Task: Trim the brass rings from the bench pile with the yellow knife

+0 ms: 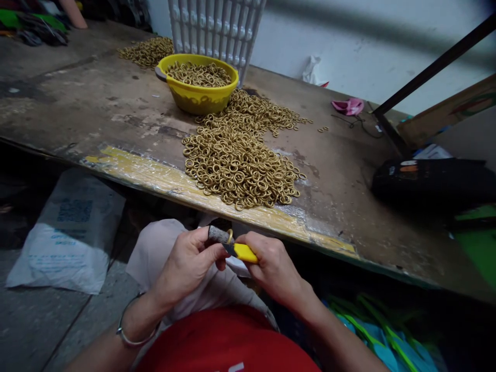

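My left hand (pixel 186 266) is closed around a short grey stick-like piece (pixel 217 234) with a small brass ring (pixel 230 236) at its end. My right hand (pixel 273 263) grips a small knife with a yellow handle (pixel 245 252), its blade meeting the grey piece and ring. Both hands are held over my lap, below the near edge of the worn wooden table (pixel 116 103). A large heap of brass rings (pixel 240 155) lies on the table just beyond my hands.
A yellow bowl (pixel 197 98) full of rings stands behind the heap, in front of a white plastic crate (pixel 215 26). Another ring pile (pixel 149 50) lies far left. A black bag (pixel 430 181) sits at right, a pink object (pixel 349 106) behind, a white sack (pixel 70 232) on the floor.
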The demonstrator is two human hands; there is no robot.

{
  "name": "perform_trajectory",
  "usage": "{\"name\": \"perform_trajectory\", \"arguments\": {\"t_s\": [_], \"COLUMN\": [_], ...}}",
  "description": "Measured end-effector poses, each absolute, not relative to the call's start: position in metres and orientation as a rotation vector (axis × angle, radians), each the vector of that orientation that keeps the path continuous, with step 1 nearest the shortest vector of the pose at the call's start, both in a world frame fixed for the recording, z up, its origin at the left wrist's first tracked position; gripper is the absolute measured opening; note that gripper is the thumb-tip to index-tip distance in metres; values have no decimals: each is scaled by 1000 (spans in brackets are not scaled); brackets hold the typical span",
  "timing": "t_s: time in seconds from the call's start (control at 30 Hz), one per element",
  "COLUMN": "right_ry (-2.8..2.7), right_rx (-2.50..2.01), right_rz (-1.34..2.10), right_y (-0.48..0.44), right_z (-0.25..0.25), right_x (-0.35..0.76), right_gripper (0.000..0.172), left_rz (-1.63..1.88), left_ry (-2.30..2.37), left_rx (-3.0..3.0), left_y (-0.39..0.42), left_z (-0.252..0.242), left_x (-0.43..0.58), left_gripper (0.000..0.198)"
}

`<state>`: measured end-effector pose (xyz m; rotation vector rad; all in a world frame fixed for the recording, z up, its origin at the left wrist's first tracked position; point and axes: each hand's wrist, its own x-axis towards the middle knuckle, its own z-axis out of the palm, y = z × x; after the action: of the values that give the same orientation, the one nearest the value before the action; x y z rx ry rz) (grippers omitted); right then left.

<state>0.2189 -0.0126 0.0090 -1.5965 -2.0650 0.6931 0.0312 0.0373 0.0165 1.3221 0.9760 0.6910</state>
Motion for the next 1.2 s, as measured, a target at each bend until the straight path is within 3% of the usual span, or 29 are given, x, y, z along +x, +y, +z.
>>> {"name": "perform_trajectory", "arguments": {"t_s": [0.27,0.43,0.6,0.73,0.9,1.2], "right_ry": [-2228,-1966,-1969,-1980,-1968,-2019], "right_rx": [-1747,-2334,-1989,-1822,-1902,-2058], "right_rz": [391,154,185,206,84,67], "right_y": [-7,17,36,55,89,117], "right_z": [5,-11,-23,-25,-18,-18], "right_x": [214,253,259,232,214,219], "right_gripper": [17,20,16,18,22,8], "left_rz": [630,603,552,654,670,697], "left_ry": [1019,920,845,796,659,715], "left_rx": [1375,1441,1060,850,641,440], "left_y": [34,20,27,41,52,82], "left_z": [17,33,10,-15,-24,-31], "left_x": [28,26,32,37,32,36], "left_gripper": [10,17,11,24,28,30]}}
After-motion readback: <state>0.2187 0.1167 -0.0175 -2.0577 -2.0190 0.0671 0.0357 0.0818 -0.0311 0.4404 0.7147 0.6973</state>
